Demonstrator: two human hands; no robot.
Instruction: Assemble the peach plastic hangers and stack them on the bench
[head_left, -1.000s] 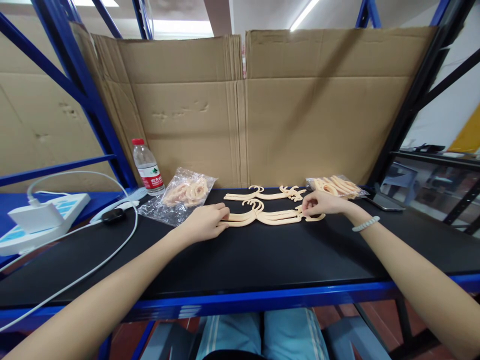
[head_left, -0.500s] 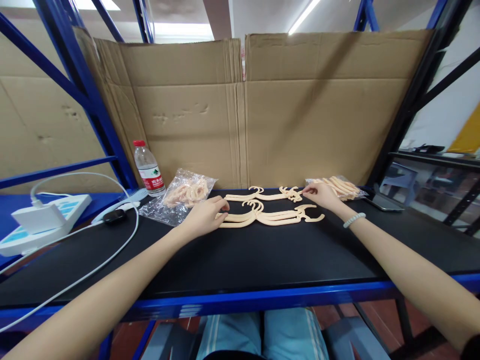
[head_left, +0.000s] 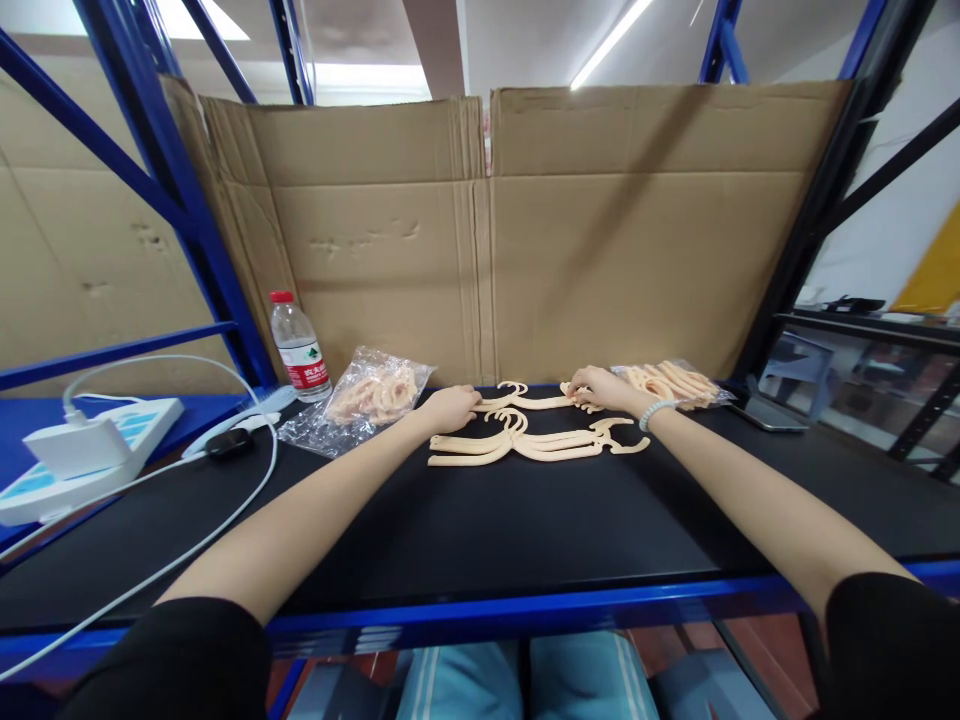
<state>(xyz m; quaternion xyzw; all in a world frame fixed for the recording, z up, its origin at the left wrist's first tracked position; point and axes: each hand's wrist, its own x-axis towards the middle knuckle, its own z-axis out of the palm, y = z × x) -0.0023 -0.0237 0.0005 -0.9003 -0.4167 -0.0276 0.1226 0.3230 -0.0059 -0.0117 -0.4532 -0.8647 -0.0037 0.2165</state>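
Beige plastic folding hangers lie in two groups on the black tabletop. In the nearer group, several hangers [head_left: 555, 443] are stacked with their hooks pointing to the back. Behind them is a second set of hangers [head_left: 541, 403]. My left hand [head_left: 452, 406] is closed around the left end of this back set, its fingertips curled over the arm. At the right end, my right hand [head_left: 598, 388] has its fingers bent down on the hangers and covers part of them. The exact grip of the right fingers is partly hidden.
A bag of pinkish parts [head_left: 379, 390] and a water bottle [head_left: 301, 350] stand back left. Another bag of hanger pieces [head_left: 675, 382] and a phone [head_left: 769, 413] lie back right. A power strip [head_left: 127, 450] with a white cable [head_left: 259, 490] occupies the left. Cardboard [head_left: 637, 250] walls the back.
My left hand has moved back and right, from the near stack to the back hangers. My right hand has moved left and now covers the right end of the back set.
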